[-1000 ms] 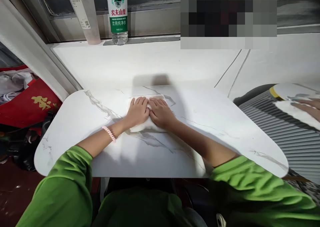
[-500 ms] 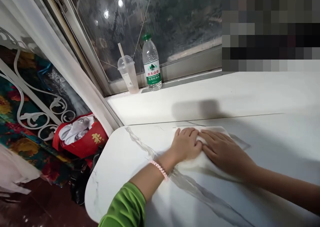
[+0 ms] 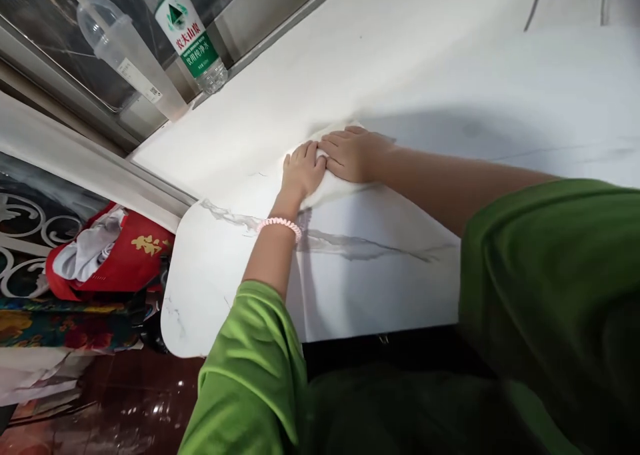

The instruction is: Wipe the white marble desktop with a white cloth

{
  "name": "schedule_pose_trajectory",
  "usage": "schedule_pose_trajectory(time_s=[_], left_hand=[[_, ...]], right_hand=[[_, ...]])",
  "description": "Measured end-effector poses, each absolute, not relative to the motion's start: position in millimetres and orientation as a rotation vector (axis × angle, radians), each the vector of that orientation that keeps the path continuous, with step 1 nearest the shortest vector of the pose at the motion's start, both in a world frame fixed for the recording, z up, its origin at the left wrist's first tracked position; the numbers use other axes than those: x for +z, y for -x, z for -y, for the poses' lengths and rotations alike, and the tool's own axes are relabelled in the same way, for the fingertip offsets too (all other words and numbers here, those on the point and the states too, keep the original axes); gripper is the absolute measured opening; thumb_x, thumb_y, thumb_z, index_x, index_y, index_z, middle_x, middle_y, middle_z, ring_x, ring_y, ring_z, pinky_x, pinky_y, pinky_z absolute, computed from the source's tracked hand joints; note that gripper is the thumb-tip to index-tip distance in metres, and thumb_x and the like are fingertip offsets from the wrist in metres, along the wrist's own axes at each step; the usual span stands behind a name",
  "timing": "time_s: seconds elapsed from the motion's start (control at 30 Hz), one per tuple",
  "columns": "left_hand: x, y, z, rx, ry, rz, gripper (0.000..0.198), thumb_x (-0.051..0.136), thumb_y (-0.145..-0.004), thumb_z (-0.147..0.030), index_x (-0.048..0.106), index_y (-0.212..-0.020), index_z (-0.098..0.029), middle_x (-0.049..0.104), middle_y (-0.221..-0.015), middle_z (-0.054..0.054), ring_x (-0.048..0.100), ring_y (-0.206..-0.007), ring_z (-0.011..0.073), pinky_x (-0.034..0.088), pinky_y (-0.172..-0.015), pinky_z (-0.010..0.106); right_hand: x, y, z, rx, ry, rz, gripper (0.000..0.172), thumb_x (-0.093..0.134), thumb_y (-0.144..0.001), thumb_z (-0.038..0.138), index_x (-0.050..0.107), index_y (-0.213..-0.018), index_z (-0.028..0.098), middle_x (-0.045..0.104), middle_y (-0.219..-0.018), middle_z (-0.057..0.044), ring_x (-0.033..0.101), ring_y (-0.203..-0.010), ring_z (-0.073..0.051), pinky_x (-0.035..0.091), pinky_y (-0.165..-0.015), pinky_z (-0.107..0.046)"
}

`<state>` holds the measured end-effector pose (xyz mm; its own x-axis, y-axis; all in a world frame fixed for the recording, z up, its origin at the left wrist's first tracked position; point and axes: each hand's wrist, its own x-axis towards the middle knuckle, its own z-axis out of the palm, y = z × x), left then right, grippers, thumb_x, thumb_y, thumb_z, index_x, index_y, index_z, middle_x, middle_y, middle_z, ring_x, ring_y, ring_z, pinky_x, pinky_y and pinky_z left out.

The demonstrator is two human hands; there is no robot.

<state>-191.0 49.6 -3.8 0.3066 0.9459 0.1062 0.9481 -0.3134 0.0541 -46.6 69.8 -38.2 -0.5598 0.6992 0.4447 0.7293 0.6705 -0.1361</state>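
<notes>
Both my hands press on a white cloth laid on a white, grey-veined marble-look table. My left hand rests on the cloth's left part, fingers slightly bent over it. A pink coiled band circles that wrist. Beside it, my right hand covers the cloth's upper part, its fingertips meeting those of the left. The cloth shows below the hands and along their far side; the rest of it is hidden beneath them.
On the sill at upper left stand a clear plastic cup with a straw and a green-labelled water bottle. A red bag holding white fabric is left of the table's rounded corner. A white wall panel borders the table.
The view has turned and tipped downward, so the cup and bottle sit further up and left. Both hands remain on the cloth. My right sleeve and the table's near edge have come into view.
</notes>
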Motion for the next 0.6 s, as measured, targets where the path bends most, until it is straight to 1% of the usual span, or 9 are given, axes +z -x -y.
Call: schedule_pose_trajectory(time_s=[0.1,0.2,0.3,0.37,0.47,0.5,0.53,0.57,0.6], left_hand=[[-6,186,-34,-0.179,2.542,1.832,0.045,0.031,-0.1,-0.021,0.04,-0.144,-0.015,0.038,-0.155,0.009,0.032,-0.144,0.0202,0.021,-0.12,0.043],[-6,176,-6,-0.225,2.579,1.767,0.044,0.032,-0.099,-0.022,0.043,-0.142,-0.017,0.041,-0.153,0.01,0.034,-0.143,0.0217,0.023,-0.119,0.045],[-4,163,35,-0.282,2.628,1.687,0.044,0.032,-0.099,-0.023,0.044,-0.141,-0.016,0.043,-0.151,0.013,0.035,-0.142,0.0233,0.024,-0.119,0.048],[-2,155,67,-0.287,2.697,1.613,0.045,0.031,-0.099,-0.024,0.042,-0.142,-0.015,0.042,-0.152,0.013,0.033,-0.143,0.0232,0.023,-0.12,0.048],[1,146,107,-0.26,2.802,1.571,0.047,0.033,-0.098,-0.026,0.038,-0.144,-0.019,0.039,-0.154,0.01,0.03,-0.145,0.0231,0.021,-0.121,0.049],[2,143,117,-0.259,2.827,1.576,0.048,0.034,-0.098,-0.026,0.038,-0.145,-0.019,0.038,-0.154,0.009,0.029,-0.146,0.023,0.02,-0.122,0.049],[3,141,125,-0.266,2.847,1.584,0.048,0.036,-0.097,-0.026,0.037,-0.146,-0.02,0.038,-0.155,0.009,0.029,-0.146,0.0228,0.019,-0.122,0.048],[4,140,132,-0.282,2.863,1.588,0.049,0.037,-0.097,-0.026,0.037,-0.146,-0.02,0.038,-0.155,0.008,0.029,-0.146,0.0227,0.019,-0.123,0.048],[5,139,136,-0.305,2.872,1.59,0.049,0.037,-0.097,-0.025,0.037,-0.146,-0.021,0.038,-0.155,0.008,0.029,-0.146,0.0225,0.019,-0.123,0.047]], right_hand=[[-44,38,-52,-0.066,1.075,2.395,0.05,0.036,-0.093,0.027,0.052,-0.124,-0.008,0.059,-0.128,-0.027,0.052,-0.123,-0.035,0.033,-0.103,-0.051],[-44,25,-20,-0.058,1.083,2.341,0.047,0.037,-0.092,0.027,0.055,-0.125,-0.001,0.06,-0.13,-0.023,0.054,-0.122,-0.035,0.035,-0.103,-0.055],[-40,11,30,-0.064,1.114,2.297,0.048,0.034,-0.092,0.028,0.055,-0.129,0.006,0.059,-0.133,-0.02,0.053,-0.124,-0.033,0.036,-0.103,-0.056],[-37,3,70,-0.093,1.178,2.253,0.051,0.031,-0.093,0.03,0.053,-0.133,0.008,0.059,-0.134,-0.02,0.051,-0.127,-0.033,0.037,-0.104,-0.058],[-36,-3,125,-0.157,1.291,2.185,0.058,0.025,-0.092,0.032,0.051,-0.136,0.003,0.059,-0.133,-0.026,0.051,-0.129,-0.036,0.038,-0.106,-0.059],[-38,-3,138,-0.154,1.319,2.156,0.06,0.023,-0.092,0.032,0.051,-0.137,0.005,0.058,-0.134,-0.026,0.049,-0.131,-0.037,0.037,-0.107,-0.059],[-42,-3,148,-0.131,1.32,2.147,0.061,0.022,-0.091,0.033,0.051,-0.139,0.008,0.058,-0.134,-0.025,0.048,-0.133,-0.036,0.037,-0.108,-0.059],[-47,-2,154,-0.107,1.369,2.095,0.062,0.021,-0.089,0.034,0.051,-0.14,0.015,0.059,-0.135,-0.021,0.048,-0.134,-0.034,0.038,-0.109,-0.056],[-54,-1,157,-0.098,1.478,1.985,0.062,0.021,-0.088,0.036,0.051,-0.141,0.026,0.061,-0.134,-0.014,0.049,-0.133,-0.029,0.04,-0.109,-0.051]])
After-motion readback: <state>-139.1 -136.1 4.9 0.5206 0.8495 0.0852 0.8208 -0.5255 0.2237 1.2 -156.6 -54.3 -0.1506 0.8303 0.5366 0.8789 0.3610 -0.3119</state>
